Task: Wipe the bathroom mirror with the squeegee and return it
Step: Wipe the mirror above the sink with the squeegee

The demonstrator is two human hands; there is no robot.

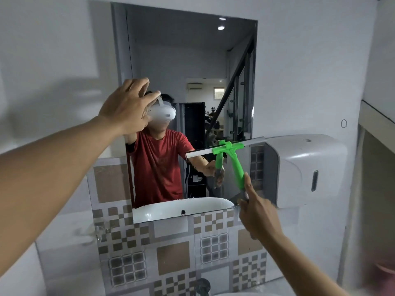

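Right hand point(256, 212) grasps the lower handle of the green squeegee point(233, 161), whose white blade lies tilted against the lower right part of the mirror point(192, 60), beside a white wall dispenser point(303, 167); left hand point(126, 107), fingers spread, rests at the mirror's left edge

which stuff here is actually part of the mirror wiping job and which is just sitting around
Part of the job:
- green squeegee, blade across the lower right of the glass
- mirror
- right hand, gripping the squeegee handle
- left hand, raised at the mirror's left edge

Just there:
- white wall dispenser right of the mirror
- patterned wall tiles below
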